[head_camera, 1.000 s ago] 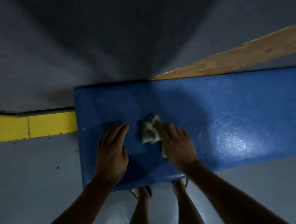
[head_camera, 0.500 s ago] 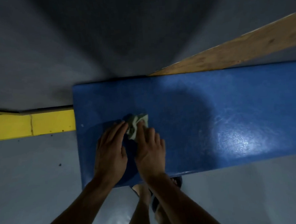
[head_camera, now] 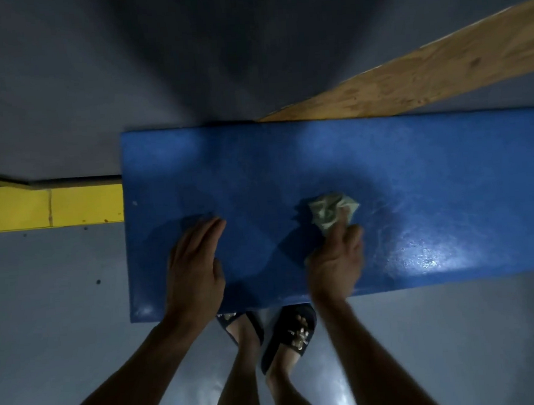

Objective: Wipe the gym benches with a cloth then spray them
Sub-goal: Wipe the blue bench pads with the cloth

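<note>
Head view: right hand (head_camera: 334, 261) pinching crumpled cloth (head_camera: 332, 212) on blue bench (head_camera: 415, 166), left hand (head_camera: 196, 270) flat, fingers together.

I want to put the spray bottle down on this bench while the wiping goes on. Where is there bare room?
The blue bench is bare to the right of the cloth, and along its far edge by the wooden plank. A smaller patch lies at the end by the yellow strip. The near middle is crowded: left hand flat, right hand gripping the cloth.

Probably a dim gym: a blue padded bench (head_camera: 320, 167) on grey painted floor (head_camera: 46, 312), yellow floor marking (head_camera: 48, 207) at nine o'clock, plywood board (head_camera: 424, 74) at two.
</note>
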Demonstrator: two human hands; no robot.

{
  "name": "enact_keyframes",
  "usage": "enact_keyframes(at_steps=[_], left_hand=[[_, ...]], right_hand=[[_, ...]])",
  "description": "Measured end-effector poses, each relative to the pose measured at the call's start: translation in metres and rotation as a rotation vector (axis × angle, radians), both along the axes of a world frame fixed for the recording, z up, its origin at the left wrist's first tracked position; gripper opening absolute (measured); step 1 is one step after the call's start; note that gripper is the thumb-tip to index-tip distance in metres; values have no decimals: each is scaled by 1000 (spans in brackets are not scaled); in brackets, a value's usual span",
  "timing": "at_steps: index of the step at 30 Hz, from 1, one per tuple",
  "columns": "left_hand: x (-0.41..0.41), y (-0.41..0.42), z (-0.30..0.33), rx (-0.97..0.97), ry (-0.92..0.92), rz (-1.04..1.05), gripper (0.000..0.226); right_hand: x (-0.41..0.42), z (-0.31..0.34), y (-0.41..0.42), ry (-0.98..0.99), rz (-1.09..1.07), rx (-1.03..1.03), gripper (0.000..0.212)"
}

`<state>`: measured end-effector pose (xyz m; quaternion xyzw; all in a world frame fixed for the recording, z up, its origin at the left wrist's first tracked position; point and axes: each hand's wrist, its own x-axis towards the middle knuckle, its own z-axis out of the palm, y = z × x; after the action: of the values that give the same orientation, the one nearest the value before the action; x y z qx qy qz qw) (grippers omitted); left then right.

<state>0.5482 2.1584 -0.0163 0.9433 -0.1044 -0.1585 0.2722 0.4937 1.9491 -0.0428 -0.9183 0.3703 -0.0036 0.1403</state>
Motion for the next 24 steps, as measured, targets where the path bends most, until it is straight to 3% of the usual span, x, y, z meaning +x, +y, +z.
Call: enact_keyframes(at_steps=[3,5,7,9,11,14,17,19,21,24], left_hand=[[-11,1,1,-5,7,30,69],[-17,0,4,-7,21,72,65],[-22,-1,7,-3,14,78,62],[-28,1,8,18,16,68,63],[-35,-1,9,27,26,60,64],[-47,-8,8,27,30,59,64],[-57,-14,7,13,21,50,65],[-64,-16,9,6,20,56,66],[-69,-16,11,-2,26,56,66],[-74,-14,13,8,33,47,66]], right_hand=[[4,5,81,-16,196,117,75],[1,12,116,8,423,169,65],[-3,14,111,36,599,170,60],[-13,13,71,46,699,125,67],[-33,9,10,35,653,11,65],[-66,4,-88,54,410,-82,56],[-84,10,-125,79,180,-70,66],[-85,7,-100,51,45,-32,66],[-80,2,-48,1,-20,90,49],[-76,10,40,-14,274,187,59]])
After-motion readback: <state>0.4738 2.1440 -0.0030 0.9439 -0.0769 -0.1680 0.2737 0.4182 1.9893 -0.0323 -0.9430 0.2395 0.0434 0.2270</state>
